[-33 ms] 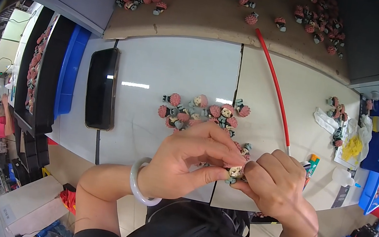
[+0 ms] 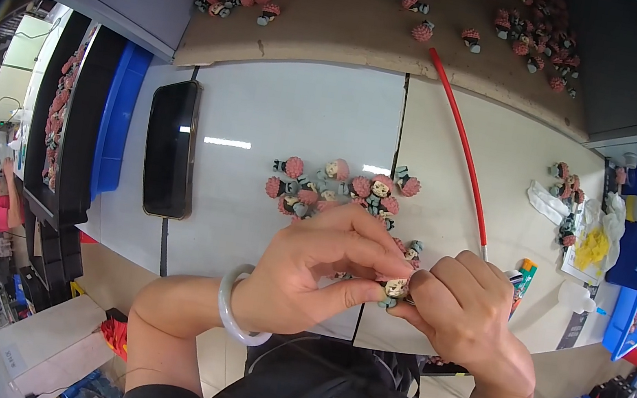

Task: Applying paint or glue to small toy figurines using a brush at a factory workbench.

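Note:
A small figurine [image 2: 396, 288] with a pink bumpy cap, a pale face and a grey-green lower part is pinched between the thumb and fingers of my left hand [image 2: 325, 262]. Against its right side, my right hand [image 2: 460, 307] is closed, with curled fingers and the thumb just under the figurine. Whatever lies inside those curled fingers is hidden. Beyond my left hand, a loose cluster of similar figurines [image 2: 362, 185] lies on the white tabletop [image 2: 299, 106]. Another figurine [image 2: 413, 250] rests just behind the held one.
A phone [image 2: 171, 148] lies at left beside a blue bin [image 2: 118, 120]. A thin red stick [image 2: 463, 142] crosses the table's right half. Many figurines cover the brown raised shelf [image 2: 344, 30]. At right are a white bottle [image 2: 574, 297], a lighter [image 2: 525, 275] and tissues [image 2: 547, 202].

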The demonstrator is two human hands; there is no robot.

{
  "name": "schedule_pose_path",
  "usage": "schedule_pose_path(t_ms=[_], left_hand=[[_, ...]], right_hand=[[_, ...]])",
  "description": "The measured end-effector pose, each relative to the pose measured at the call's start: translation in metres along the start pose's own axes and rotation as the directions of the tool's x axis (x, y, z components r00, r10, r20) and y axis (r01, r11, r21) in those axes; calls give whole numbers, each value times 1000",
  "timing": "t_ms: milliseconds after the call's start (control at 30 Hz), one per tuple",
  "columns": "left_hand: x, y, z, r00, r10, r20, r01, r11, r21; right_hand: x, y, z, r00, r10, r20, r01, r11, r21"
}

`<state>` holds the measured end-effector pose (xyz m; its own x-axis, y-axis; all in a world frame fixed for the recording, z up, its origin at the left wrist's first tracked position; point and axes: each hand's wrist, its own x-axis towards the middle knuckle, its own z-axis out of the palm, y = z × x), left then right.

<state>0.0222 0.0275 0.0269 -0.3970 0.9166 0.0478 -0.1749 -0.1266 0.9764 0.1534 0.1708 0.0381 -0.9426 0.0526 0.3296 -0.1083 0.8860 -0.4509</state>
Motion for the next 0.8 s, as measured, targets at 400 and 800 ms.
schedule_pose_path(t_ms=[400, 800], left_hand=[[0, 1, 0, 999, -49, -16, 49, 999, -8], [0, -6, 2, 996, -88, 8, 88, 972, -216]], right_hand=[[1, 0, -2, 999, -26, 34, 25, 1000, 7], [0, 2, -3, 999, -13, -32, 11, 998, -59]])
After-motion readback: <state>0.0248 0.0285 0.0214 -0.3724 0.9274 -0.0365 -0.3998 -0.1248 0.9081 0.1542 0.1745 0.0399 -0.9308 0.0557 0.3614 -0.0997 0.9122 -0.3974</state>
